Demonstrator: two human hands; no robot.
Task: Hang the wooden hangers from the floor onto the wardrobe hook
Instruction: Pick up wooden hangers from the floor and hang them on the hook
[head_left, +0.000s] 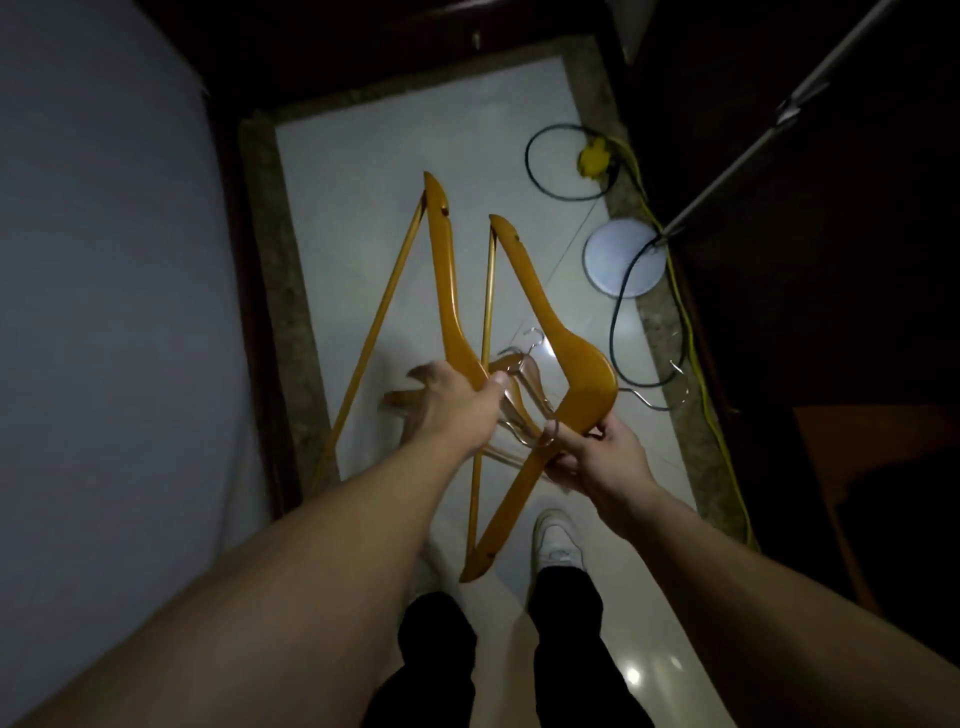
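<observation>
Two orange-brown wooden hangers are held up above the white floor. My left hand (452, 400) grips the left hanger (447, 280) near its middle, its crossbar slanting down to the left. My right hand (597, 457) grips the right hanger (545, 322) just below its bend; its metal hook (670, 395) sticks out to the right. More hangers (514, 395) lie on the floor beneath my hands, faint and partly hidden. No wardrobe hook shows.
A pale bed surface (104, 260) fills the left. Dark wardrobe furniture (805, 208) stands on the right. A white round lamp base (623, 260) with a slanted pole, a black cable (550, 171) and a yellow cable (680, 312) lie at the floor's right edge. My shoe (556, 540) is below.
</observation>
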